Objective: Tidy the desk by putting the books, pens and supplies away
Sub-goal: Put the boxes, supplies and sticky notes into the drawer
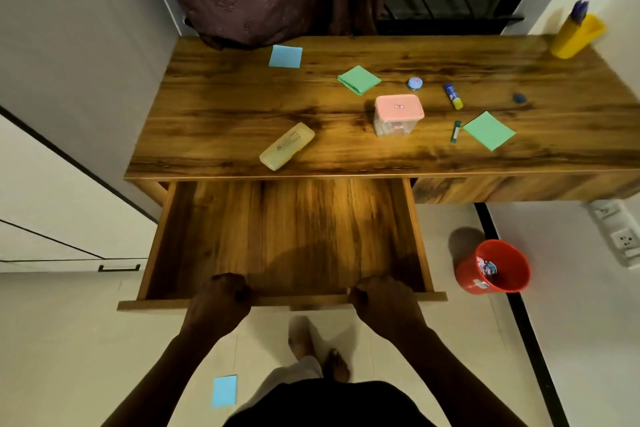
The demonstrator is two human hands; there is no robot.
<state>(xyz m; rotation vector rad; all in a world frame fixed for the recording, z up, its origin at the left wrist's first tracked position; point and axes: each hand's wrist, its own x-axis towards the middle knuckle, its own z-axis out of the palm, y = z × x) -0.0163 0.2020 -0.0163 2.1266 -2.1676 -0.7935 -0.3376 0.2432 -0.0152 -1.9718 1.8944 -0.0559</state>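
The left hand (221,295) and right hand (377,298) grip the front edge of the open drawer (294,236); nothing is in it yet; the yellow case (287,146), pink box (398,114), glue stick (453,96) and green notes (359,79) all wait on the counter (225,107); a blue note (224,391) lies on the floor (104,340).

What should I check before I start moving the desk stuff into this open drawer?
1. Is the drawer out far enough: ok, it stands wide open.
2. Room inside: ok, its visible floor is bare.
3. Hands free: not ok, the left hand and right hand both grip the drawer front.
4. Is the yellow pencil case closed: ok, it looks shut.
5. Is the pink-lidded box closed: ok, the lid sits on.
6. Supplies off the floor: not ok, a blue note lies there.
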